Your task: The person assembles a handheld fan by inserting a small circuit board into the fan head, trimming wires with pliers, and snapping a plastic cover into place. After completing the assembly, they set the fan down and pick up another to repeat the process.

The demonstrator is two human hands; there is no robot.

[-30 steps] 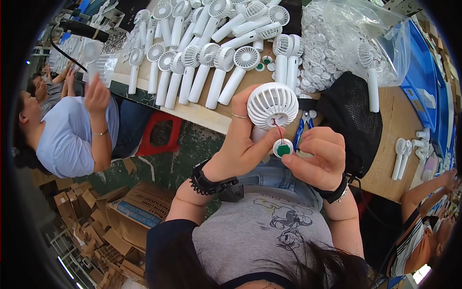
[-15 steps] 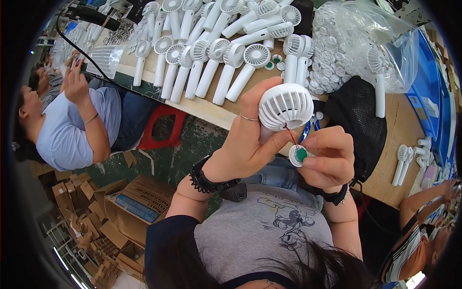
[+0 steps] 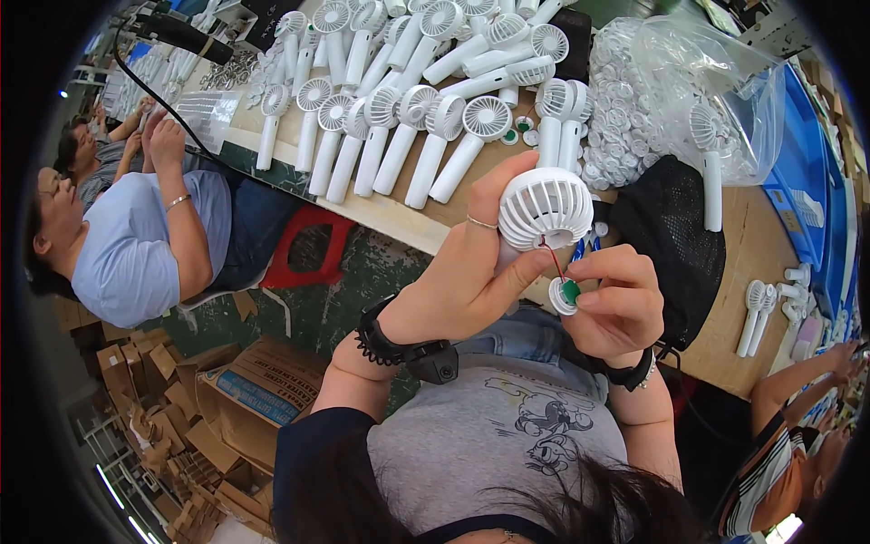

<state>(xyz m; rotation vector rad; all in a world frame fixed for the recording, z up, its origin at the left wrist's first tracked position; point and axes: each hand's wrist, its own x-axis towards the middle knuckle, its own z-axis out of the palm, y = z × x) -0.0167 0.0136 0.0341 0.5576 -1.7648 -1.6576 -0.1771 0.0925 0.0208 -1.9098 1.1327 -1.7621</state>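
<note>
My left hand (image 3: 467,272) is closed around a white handheld fan (image 3: 546,207), its round slatted head turned up toward me. A thin red wire (image 3: 555,261) runs from the fan head to a small white round cap (image 3: 561,297) with a green disc (image 3: 570,291) on it. Thumb and fingers of my right hand (image 3: 623,299) pinch the cap and disc just below the fan head. The fan's handle is mostly hidden by my left hand. Behind my right hand lies a blue-handled tool (image 3: 578,249), partly covered.
Many white handheld fans (image 3: 399,122) lie in rows on the table (image 3: 399,218). Right of them are a heap of small white caps (image 3: 621,104), a clear plastic bag (image 3: 757,109), a black mesh bag (image 3: 675,245) and blue trays (image 3: 811,172). Co-workers (image 3: 145,231) sit left. Cardboard boxes (image 3: 245,399) fill the lower left.
The fan head has tilted slightly and shifted a little right. The right hand has turned the cap and green disc a little, still pinching them.
</note>
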